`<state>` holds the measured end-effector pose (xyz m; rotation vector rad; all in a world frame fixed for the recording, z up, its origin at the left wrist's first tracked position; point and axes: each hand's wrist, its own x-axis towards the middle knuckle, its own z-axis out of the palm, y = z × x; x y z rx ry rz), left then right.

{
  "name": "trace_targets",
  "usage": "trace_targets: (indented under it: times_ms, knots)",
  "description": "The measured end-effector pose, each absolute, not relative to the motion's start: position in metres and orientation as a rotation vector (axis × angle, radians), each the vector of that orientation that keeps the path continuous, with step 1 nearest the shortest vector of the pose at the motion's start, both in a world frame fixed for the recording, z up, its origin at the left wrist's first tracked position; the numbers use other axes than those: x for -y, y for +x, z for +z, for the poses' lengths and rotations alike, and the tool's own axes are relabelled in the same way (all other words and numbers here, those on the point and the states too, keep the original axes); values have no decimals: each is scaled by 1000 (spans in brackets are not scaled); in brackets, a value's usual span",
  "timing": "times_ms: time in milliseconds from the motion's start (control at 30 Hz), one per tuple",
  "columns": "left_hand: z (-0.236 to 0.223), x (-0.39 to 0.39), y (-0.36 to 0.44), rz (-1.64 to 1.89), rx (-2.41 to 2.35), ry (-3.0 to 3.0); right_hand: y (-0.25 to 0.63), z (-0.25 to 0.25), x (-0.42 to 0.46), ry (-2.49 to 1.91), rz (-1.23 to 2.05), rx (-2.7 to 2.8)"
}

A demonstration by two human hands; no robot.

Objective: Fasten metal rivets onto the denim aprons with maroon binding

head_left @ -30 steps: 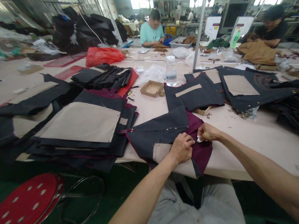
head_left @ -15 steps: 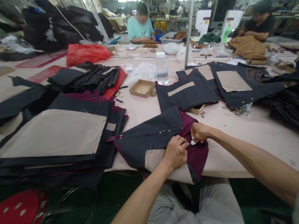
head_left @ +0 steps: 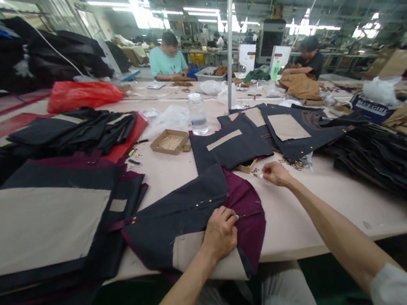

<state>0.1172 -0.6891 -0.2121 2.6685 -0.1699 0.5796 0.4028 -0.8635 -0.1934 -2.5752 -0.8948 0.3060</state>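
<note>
My left hand (head_left: 221,231) pinches the folded dark grey fabric piece (head_left: 180,202) near its maroon side, which hangs slightly over the front table edge. White covering shows at a fingertip. A beige patch and a few brass-coloured studs are on the fabric. To the right, my right hand (head_left: 276,174) is over the table with its fingers drawn together and white on a fingertip. Anything between those fingers is too small to make out. Close to it are small loose metal parts (head_left: 255,171) and a small cardboard box (head_left: 247,167), partly covered by another fabric piece.
Stacked dark panels with beige patches (head_left: 41,222) lie left; more dark pieces (head_left: 385,166) are piled right. A shallow cardboard tray (head_left: 170,150) of small metal parts and a clear bottle (head_left: 198,115) stand behind. Two people sit across the table beyond a metal pole (head_left: 231,41).
My right hand has left the maroon fabric and moved out to the right, beside the loose metal parts. My left hand stays on the fabric. The view has turned right.
</note>
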Motion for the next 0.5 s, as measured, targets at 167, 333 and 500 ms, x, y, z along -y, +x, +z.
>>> trace_targets:
  times_ms: [167, 333, 500]
  knots:
    - [-210, 690, 117, 591, 143, 2680, 473, -185, 895, -2817, 103, 684]
    - [-211, 691, 118, 608, 140, 2701, 487, -193, 896, -2924, 99, 621]
    - [-209, 694, 115, 598, 126, 2724, 473, -186, 896, -2919, 86, 614]
